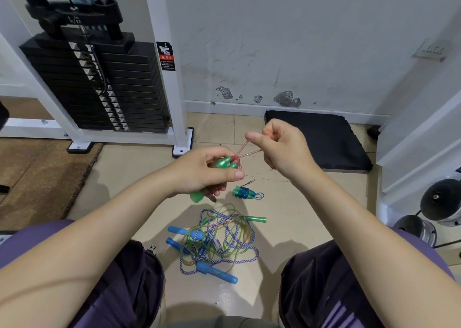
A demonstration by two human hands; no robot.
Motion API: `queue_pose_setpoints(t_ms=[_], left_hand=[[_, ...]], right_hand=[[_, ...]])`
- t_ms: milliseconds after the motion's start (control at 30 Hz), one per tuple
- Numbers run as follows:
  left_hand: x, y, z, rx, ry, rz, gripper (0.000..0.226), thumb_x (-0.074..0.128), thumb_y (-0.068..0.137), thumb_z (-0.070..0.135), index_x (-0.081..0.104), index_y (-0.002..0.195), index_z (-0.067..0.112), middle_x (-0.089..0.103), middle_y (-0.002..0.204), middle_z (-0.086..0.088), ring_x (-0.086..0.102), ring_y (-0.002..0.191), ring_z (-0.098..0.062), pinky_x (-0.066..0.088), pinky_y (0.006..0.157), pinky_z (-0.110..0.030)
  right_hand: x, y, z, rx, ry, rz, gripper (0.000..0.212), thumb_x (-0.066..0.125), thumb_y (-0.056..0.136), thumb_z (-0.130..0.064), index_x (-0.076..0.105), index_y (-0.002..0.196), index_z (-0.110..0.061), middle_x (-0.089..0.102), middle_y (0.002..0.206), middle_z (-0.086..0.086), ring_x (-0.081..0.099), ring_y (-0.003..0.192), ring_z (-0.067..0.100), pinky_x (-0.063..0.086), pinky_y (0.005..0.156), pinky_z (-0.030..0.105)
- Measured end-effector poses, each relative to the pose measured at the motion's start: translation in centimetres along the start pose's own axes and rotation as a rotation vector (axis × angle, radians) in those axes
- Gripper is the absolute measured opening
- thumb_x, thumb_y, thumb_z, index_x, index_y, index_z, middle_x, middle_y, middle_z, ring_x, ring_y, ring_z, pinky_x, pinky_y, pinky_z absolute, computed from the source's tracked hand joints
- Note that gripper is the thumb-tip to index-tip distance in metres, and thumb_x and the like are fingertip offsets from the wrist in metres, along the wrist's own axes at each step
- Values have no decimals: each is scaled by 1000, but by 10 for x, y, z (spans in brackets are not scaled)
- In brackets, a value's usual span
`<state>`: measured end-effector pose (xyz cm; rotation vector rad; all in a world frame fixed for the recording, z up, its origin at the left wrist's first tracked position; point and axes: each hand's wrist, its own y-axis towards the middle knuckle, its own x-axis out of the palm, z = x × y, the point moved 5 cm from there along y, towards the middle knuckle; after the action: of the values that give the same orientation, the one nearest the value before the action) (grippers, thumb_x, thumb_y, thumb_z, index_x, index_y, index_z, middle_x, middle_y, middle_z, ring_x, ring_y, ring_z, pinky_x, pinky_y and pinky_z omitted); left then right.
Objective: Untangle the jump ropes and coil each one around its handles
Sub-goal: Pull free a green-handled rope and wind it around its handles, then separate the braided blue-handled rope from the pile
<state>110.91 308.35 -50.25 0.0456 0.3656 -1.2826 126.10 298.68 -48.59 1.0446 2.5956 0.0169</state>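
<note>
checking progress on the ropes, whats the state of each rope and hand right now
left hand: grips the green handles
green handles: held together, pink rope partly wound round them
pink rope: last loop pulled taut up to the right hand
right hand: pinches the pink rope
blue rope bundle: coiled round its handles, on the floor
rope pile: tangled, on the floor

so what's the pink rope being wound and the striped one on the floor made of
The pink rope looks like translucent glossy plastic, likely PVC: light passes through it. The striped rope looks like braided purple-and-white fibre cord, matte with a twisted pattern; the exact fibre can't be told.
</note>
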Motion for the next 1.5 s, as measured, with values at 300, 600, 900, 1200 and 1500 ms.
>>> queue_pose_setpoints(t_ms=[300, 600, 900, 1200, 1500], left_hand=[[-26, 49, -18, -121, -70, 170, 41, 85, 74, 29, 58, 103, 19, 68, 75, -10, 63, 59, -25, 51, 57, -33], [24, 142, -162, -209, 69, 391, 33, 89, 66, 40, 70, 92, 37, 70, 89, 19, 64, 82, 4, 52, 75, -20], [57, 226, -334, -333, 323, 240, 55, 72, 88, 32, 54, 139, 20, 57, 120, -10, 51, 114, -26, 34, 88, -25], [51, 274, -394, -486, 299, 315, 55, 68, 85, 44, 58, 131, 15, 64, 123, -9, 58, 113, -29, 41, 90, -31], [40, 192, -384, -577, 219, 280, 35, 72, 87, 34, 64, 118, 20, 62, 108, 2, 60, 98, -18, 47, 81, -27]], right_hand=[[-15, 42, 19, 127, -52, 26, 42, 74, 85, -37, 41, 68, -15, 42, 53, 4, 37, 41, 18, 30, 44, 23], [8, 59, 227, 491, -44, 177, 52, 74, 83, -38, 33, 58, -20, 35, 51, -5, 38, 50, 20, 34, 55, 31], [45, 76, 392, 792, 99, 159, 28, 73, 87, -19, 54, 71, -6, 49, 51, 9, 37, 31, 14, 30, 35, 17], [77, 104, 437, 875, 299, 18, 12, 61, 95, -17, 67, 97, -7, 72, 93, 15, 69, 68, 25, 58, 71, 36], [89, 48, 423, 860, 130, -45, 9, 68, 89, -15, 72, 92, -7, 66, 73, 5, 59, 57, 16, 49, 55, 26]])
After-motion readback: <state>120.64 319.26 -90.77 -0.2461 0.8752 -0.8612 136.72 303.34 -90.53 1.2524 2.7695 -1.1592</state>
